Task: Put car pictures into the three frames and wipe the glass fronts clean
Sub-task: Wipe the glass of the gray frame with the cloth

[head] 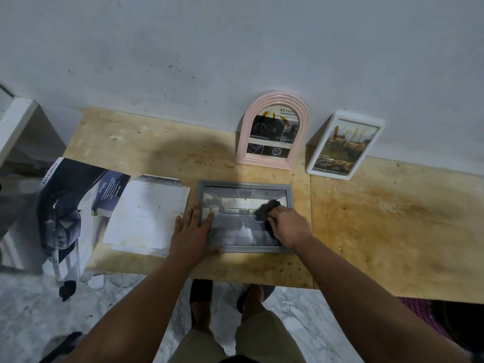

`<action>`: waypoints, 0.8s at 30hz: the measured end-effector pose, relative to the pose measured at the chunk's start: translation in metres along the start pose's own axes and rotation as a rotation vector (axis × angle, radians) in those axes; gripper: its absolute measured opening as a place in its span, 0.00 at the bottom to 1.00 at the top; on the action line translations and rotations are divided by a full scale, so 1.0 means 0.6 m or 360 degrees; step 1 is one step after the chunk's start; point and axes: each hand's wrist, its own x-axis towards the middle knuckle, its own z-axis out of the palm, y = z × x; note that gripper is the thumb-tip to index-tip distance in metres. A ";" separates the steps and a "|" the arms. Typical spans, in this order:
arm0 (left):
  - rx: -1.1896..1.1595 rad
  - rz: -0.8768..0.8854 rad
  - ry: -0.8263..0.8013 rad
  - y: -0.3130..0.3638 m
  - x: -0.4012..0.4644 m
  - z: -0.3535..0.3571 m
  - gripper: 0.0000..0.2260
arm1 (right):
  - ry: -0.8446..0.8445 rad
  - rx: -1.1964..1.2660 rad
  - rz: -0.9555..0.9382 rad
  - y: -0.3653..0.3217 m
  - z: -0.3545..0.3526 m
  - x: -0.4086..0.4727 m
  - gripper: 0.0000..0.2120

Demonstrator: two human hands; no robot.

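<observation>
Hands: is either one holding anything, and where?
Right hand grips a dark cloth by its near end; left hand presses flat on the grey frame.

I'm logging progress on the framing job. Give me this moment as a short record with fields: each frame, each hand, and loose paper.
grey frame: flat on the wooden table, car-interior picture inside
pink arched frame: leaning on the wall, picture inside
white frame: leaning on the wall, picture inside
left hand: fingers spread, pressing the grey frame's left edge
right hand: holding a dark cloth on the grey frame's glass
loose paper: car brochure overhanging the table's left end; white sheet beside it
</observation>
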 end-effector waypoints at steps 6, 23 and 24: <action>-0.0013 0.0001 -0.0018 0.000 0.001 -0.001 0.51 | -0.0419 0.0505 0.0165 0.013 -0.057 0.023 0.13; -0.0029 -0.0001 0.0006 -0.002 0.004 0.004 0.51 | -0.0061 -0.0041 0.0208 -0.021 0.023 0.033 0.11; -0.0033 -0.0003 0.0004 -0.002 0.004 0.004 0.51 | -0.0068 -0.0069 0.0187 -0.021 0.024 0.028 0.11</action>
